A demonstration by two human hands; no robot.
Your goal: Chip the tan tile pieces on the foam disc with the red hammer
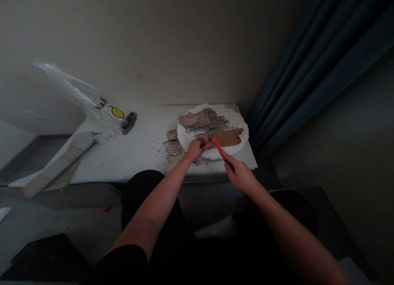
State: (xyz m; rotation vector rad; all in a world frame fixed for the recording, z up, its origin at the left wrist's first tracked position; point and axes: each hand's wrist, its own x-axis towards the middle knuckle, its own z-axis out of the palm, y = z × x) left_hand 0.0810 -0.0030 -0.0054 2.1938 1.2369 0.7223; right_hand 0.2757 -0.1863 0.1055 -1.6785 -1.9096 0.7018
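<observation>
My right hand [241, 175] is closed around the black grip of a red-and-black-handled tool [218, 147]. The tool's far end meets grey crumbs on a brown cardboard strip [227, 138], and its shape there is hard to make out. Close to that end, my left hand [196, 149] has its fingers pinched together at the strip's left part; what they hold is hidden. Under the strip lies a white, rough-edged round mat [243, 142]. A broken brown sheet [194, 120] and grey rubble [219, 123] cover the mat's back part.
A clear plastic bag [80, 88] with dark bits at its bottom rests on the white table [138, 143]. Long flat pieces [66, 160] jut over the table's left front edge. Loose crumbs [172, 151] lie left of the mat. Blue curtains [308, 71] hang at right.
</observation>
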